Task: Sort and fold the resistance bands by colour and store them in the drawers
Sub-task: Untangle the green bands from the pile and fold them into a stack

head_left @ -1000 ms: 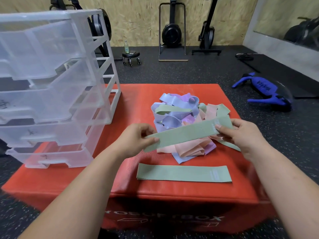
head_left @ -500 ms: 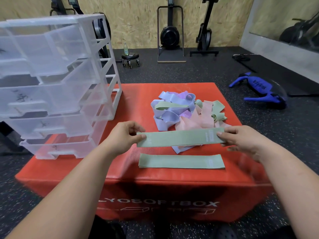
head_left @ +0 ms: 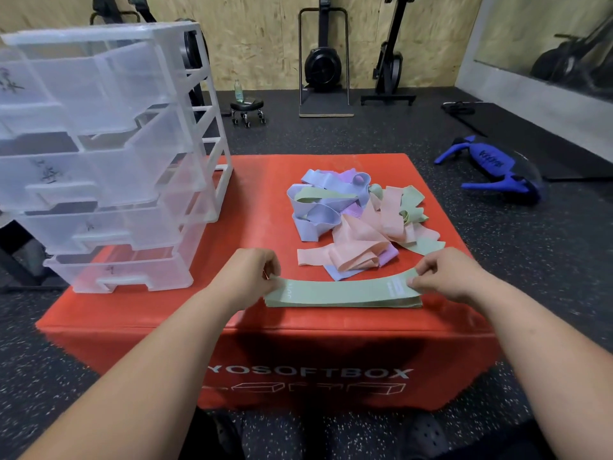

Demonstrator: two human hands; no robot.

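Two hands worked at the near edge of a red box [head_left: 265, 343]. The left hand [head_left: 247, 275] pinched the left end of a green band [head_left: 341, 292] between thumb and curled fingers, and the right hand [head_left: 444, 275] pinched the right end the same way. That band lay flat along the box's front on a second green band [head_left: 365, 305], of which only the edge showed; the right end was lifted a little. Just behind them sat a loose pile [head_left: 358, 220] of tangled blue, purple, pink and green bands, apart from the hands. Left of the pile, on the box's left side, stood four clear drawers [head_left: 109, 161] in a white frame. Farther off, on the dark floor, lay a blue frame [head_left: 494, 167] at right and a small wheeled stool [head_left: 248, 107] with a bottle [head_left: 238, 91] on it.
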